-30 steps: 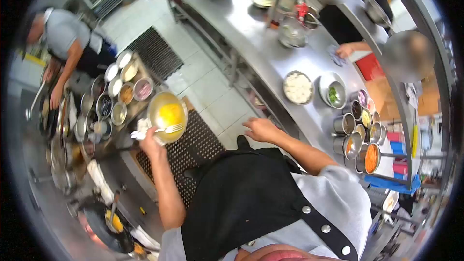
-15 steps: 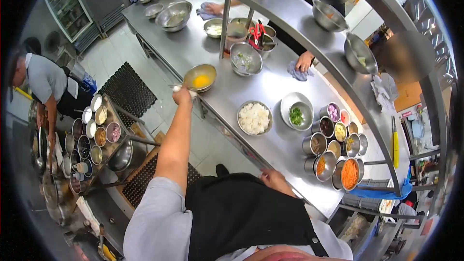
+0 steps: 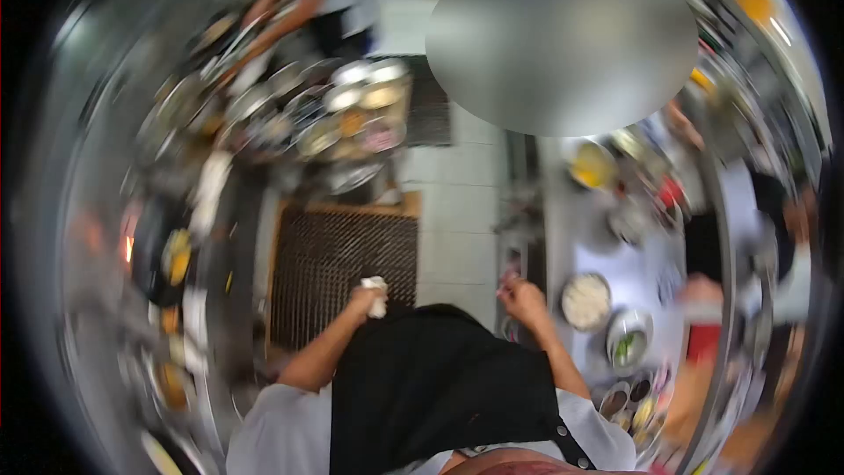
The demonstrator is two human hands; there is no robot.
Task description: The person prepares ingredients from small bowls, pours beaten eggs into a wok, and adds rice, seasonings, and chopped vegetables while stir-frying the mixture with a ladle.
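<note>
My left hand (image 3: 361, 302) is closed around a crumpled white cloth (image 3: 377, 296), low in front of my black apron and above the dark floor mat. My right hand (image 3: 525, 301) is beside the edge of the steel counter (image 3: 563, 237); its fingers look bent, but blur hides whether they hold anything. Nearest to it on the counter is a bowl of white rice (image 3: 586, 301). A bowl with chopped greens (image 3: 628, 343) sits close by. Farther along the counter stands a metal bowl with yellow liquid (image 3: 592, 165).
To the left, a wok (image 3: 164, 255) with yellow food sits on the stove near a flame. Several ingredient containers (image 3: 352, 121) crowd a stand ahead, where a co-worker (image 3: 330, 0) reaches over pans. A slatted mat (image 3: 343, 268) covers the floor. Another person's hand (image 3: 684, 126) shows across the counter.
My view has swung left toward the stove. My left hand has come away from the bowl of yellow liquid and back to my body, still with the white cloth. My right hand has risen slightly.
</note>
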